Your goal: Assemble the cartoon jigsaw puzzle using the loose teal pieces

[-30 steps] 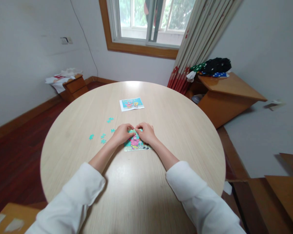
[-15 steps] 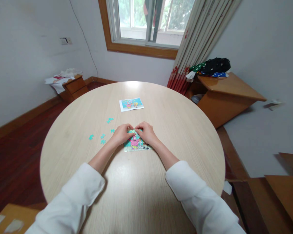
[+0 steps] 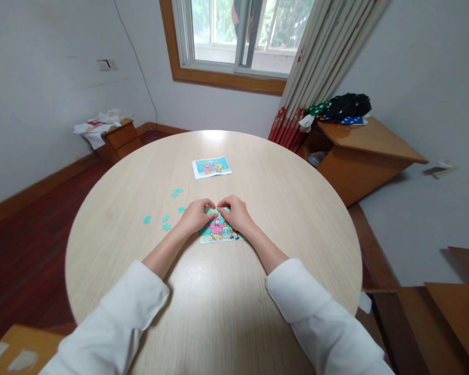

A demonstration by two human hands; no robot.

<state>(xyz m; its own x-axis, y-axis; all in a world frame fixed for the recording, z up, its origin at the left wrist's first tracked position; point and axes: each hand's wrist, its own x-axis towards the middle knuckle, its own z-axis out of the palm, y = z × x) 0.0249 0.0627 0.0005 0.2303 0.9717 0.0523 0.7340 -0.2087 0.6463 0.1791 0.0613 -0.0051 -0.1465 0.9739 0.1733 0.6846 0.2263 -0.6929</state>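
A partly assembled jigsaw puzzle [image 3: 216, 234] lies flat on the round table, showing a pink cartoon starfish on a teal ground. My left hand [image 3: 197, 215] curls over its upper left part, thumb and fingers at the top edge. On the upper right part rests my right hand [image 3: 235, 213], thumb and fingertips bent together. The two hands' fingertips nearly meet at the top edge. Whether a single piece sits between them is too small to tell. Loose teal puzzle pieces [image 3: 166, 227] lie left of my left hand, several in all.
Beyond the puzzle lies a picture sheet [image 3: 213, 167] with the cartoon scene. The round wooden table [image 3: 219, 302] spans the middle of the view. At the back right, clothes [image 3: 346, 107] lie on a tilted wooden cabinet [image 3: 375, 140]. A low drawer unit [image 3: 121, 139] stands back left.
My hands stay at the puzzle's top edge with barely any finger motion. The whole view has shifted very slightly.
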